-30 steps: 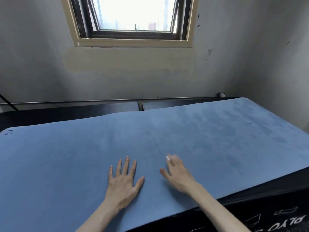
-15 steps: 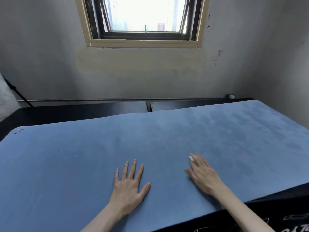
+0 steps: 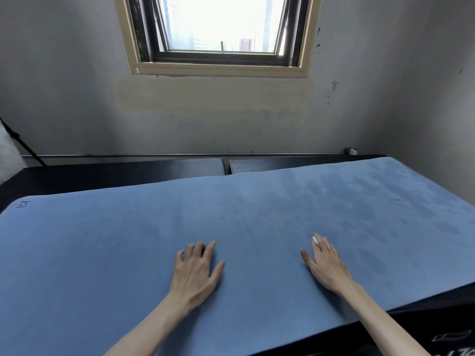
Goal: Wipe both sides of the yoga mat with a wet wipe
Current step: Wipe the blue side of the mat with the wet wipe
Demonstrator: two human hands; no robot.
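Note:
A blue yoga mat [image 3: 257,214] lies spread flat over a black table and fills most of the view. My left hand [image 3: 195,271] rests on the mat near its front middle, fingers bent at the knuckles with the tips on the surface, thumb spread, holding nothing. My right hand [image 3: 326,265] lies on the mat further right with its fingers straight. A small white bit of the wet wipe [image 3: 315,240] peeks out from under its fingertips; the rest of the wipe is hidden. Darker damp patches [image 3: 370,214] mark the mat's right part.
The black table [image 3: 115,176] shows behind the mat and at the front right corner [image 3: 437,317]. A grey wall with a window [image 3: 218,29] stands close behind. A thin rail [image 3: 154,155] runs along the wall. Something white [image 3: 7,147] sits at the far left edge.
My right hand has slid to the right across the mat with the wipe under its fingers. My left hand's fingers have bent from flat. The view has shifted left.

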